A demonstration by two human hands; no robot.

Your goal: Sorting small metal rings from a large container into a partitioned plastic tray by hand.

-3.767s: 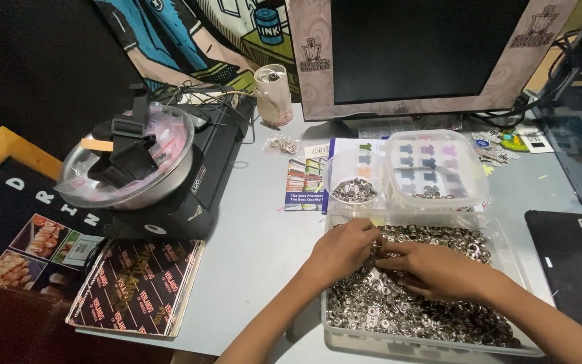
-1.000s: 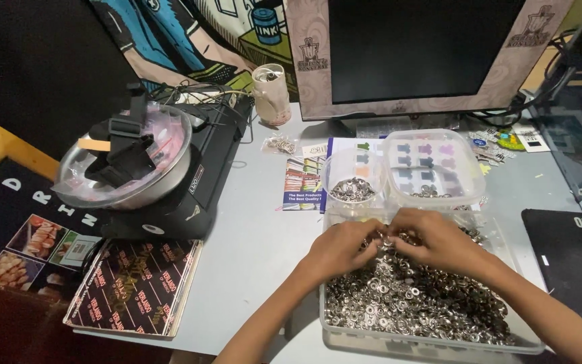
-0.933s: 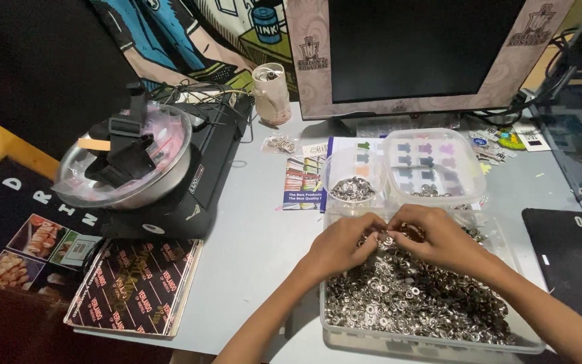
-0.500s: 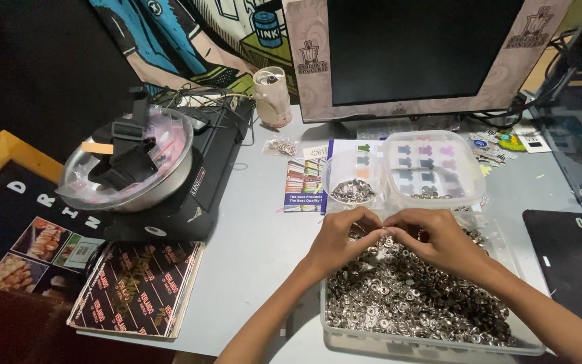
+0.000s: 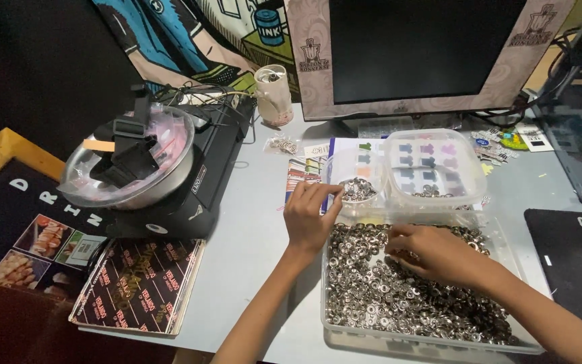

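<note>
- The left hand (image 5: 311, 217) reaches forward, thumb and forefinger pinched at the rim of a small clear cup (image 5: 357, 192) that holds metal rings; whether a ring sits between the fingertips cannot be told.
- The right hand (image 5: 432, 253) lies palm down, fingers curled into the heap of small silver rings (image 5: 399, 296); what it grips is hidden.
- The rings fill a clear plastic tray (image 5: 432, 337) at the near table edge.
- The small cup stands just beyond the tray, beside a lidded clear box (image 5: 436, 165).
- Further off: a black machine (image 5: 197, 182) with a bowl on the left, a monitor (image 5: 419, 54) behind.
</note>
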